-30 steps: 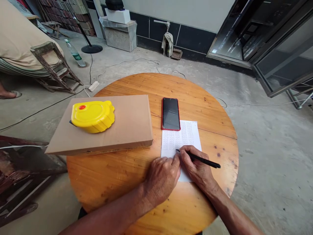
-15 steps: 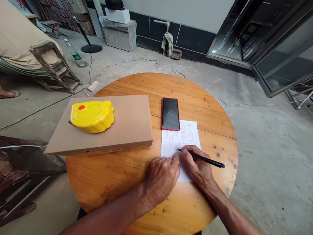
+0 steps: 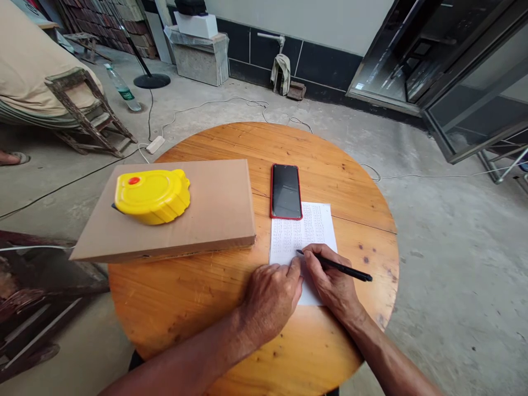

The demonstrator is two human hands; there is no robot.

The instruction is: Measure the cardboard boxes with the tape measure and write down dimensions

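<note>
My right hand [image 3: 332,275] pinches a black pen [image 3: 344,268] whose tip points left and meets the sheet of paper [image 3: 305,234]. Rows of small handwritten digits fill the upper part of this white sheet; its lower part is partly covered by my hands. My left hand [image 3: 272,300] rests with curled fingers on the lower left of the paper and the tabletop, its index finger close to the pen tip. Nothing shows in the left hand. A smartphone [image 3: 286,191] in a red case lies over the sheet's top left corner, screen up and dark.
On the left of the round wooden table [image 3: 330,165] lies a flat cardboard box [image 3: 218,203], overhanging the edge, with a yellow tape-measure-shaped case [image 3: 152,196] on it. Beyond are cables, a power strip [image 3: 155,144], a bottle [image 3: 122,88] and a wooden stool [image 3: 88,113]. Another person's foot [image 3: 12,158] shows far left.
The view has shifted slightly, moving everything a little left. The pen's back end has swung slightly left, while its tip stays on the writing. My left hand stays in place on the paper.
</note>
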